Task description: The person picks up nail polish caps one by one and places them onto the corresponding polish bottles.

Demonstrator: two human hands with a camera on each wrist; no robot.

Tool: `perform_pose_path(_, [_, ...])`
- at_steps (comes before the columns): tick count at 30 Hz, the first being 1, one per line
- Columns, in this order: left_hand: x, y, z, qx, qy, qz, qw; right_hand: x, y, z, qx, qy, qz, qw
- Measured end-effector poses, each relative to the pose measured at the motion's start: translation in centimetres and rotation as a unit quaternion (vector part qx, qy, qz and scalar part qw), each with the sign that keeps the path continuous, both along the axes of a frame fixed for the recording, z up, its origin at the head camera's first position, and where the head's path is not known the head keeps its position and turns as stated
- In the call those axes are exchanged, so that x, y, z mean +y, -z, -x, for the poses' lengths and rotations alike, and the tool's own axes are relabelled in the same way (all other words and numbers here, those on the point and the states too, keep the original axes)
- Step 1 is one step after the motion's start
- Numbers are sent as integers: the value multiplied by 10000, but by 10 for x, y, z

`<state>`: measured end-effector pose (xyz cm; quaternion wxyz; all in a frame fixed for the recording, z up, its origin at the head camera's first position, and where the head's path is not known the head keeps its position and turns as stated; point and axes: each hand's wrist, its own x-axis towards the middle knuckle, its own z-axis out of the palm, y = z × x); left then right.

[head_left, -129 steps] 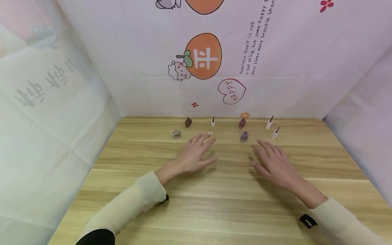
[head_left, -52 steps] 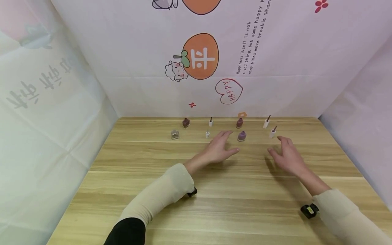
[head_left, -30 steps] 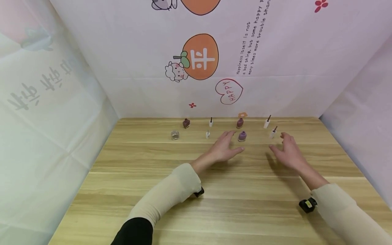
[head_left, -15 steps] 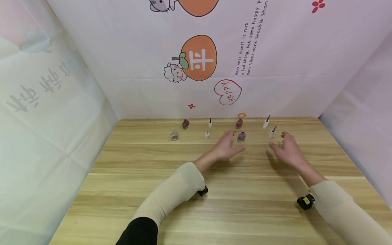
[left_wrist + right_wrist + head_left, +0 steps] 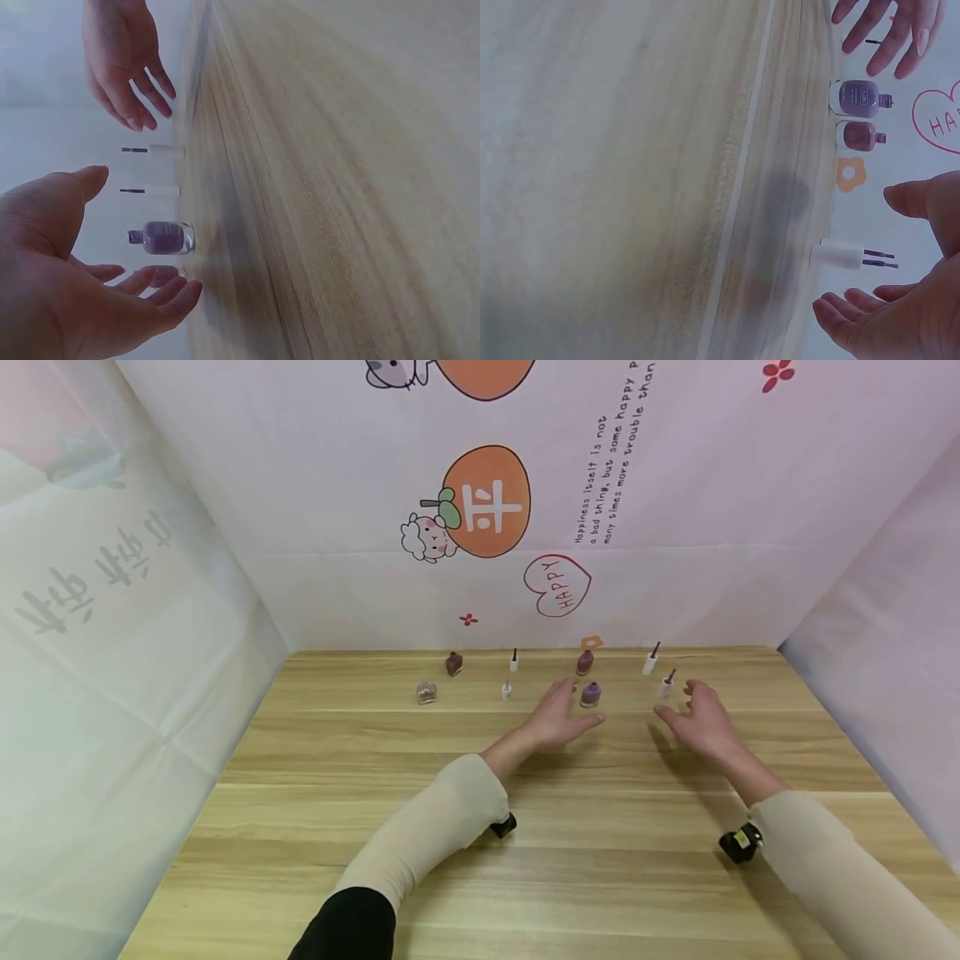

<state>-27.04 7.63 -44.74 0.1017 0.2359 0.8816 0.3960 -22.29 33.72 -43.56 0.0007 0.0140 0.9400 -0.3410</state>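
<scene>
Beside a purple nail polish bottle (image 5: 591, 695), my left hand (image 5: 557, 718) reaches with thumb and fingers spread on either side, holding nothing. A dark mauve polish bottle (image 5: 585, 662) stands just behind it; both bottles are uncapped. My right hand (image 5: 703, 718) is near a white brush cap (image 5: 665, 686), its thumb apart from loosely bent fingers and nothing held. That cap stands upright, brush pointing up. Another white brush cap (image 5: 650, 660) stands behind it; in the right wrist view the two white caps (image 5: 840, 253) overlap.
Farther left stand a clear glittery polish bottle (image 5: 427, 693), a dark brown bottle (image 5: 453, 663) and two more white brush caps, one in front (image 5: 506, 692) and one behind (image 5: 513, 661). A printed white cloth (image 5: 360, 593) rises at the table's back edge.
Over the earlier frames my left hand has moved right, from near the left caps to the purple bottle. My right hand has moved right and forward toward the front cap. Bottles and caps stay put.
</scene>
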Motion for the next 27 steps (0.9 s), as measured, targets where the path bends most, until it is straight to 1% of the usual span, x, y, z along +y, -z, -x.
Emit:
perform_pose_path(7, [5, 3, 5, -65, -131, -162, 9998, 2, 2, 8, 5, 82, 63, 9999])
perform_pose_path(11, [6, 4, 8, -80, -162, -201, 9996, 3, 3, 13, -139, 159, 139, 9997])
perform_pose_path(15, [7, 3, 10, -157, -269, -223, 9993, 4, 2, 17, -347, 221, 279, 9988])
perform_pose_path(23, [12, 3, 10, -351, -421, -402, 9977, 5, 1, 19, -609, 278, 476, 9966])
perform_pose_path(27, [13, 3, 11, -358, -447, -414, 9975, 5, 0, 19, -615, 274, 545, 9962])
